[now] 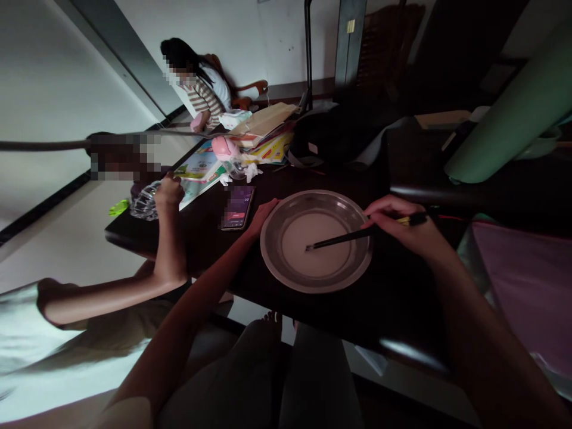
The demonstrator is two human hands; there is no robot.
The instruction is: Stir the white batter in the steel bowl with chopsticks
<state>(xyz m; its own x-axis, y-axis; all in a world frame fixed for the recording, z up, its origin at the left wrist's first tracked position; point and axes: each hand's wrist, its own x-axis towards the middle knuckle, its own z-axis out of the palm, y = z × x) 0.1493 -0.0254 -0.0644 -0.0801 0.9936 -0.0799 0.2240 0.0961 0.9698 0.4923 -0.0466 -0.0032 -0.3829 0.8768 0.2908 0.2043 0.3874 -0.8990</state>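
Note:
A round, shallow metal plate [273,271] with a wide rim rests on the dark table in front of me. My left hand [265,215] grips its left rim, the fingers partly hidden behind the edge. From the right side, my right hand [400,223] is closed around dark chopsticks [342,237] with a gold band near the upper end. Their tips come together low over the middle of the plate, with a tiny pale speck at them that is too small to name. The plate's pale bottom shows no other object.
A lit phone [238,207] lies left of the plate. Behind it are a pink-lidded bottle [226,149], crumpled tissues [253,171], papers [268,122] and a black bag [330,134]. At left, a co-worker's raised fist [170,189] is near a clear ribbed bowl [146,201]. A green cylinder [500,119] stands right.

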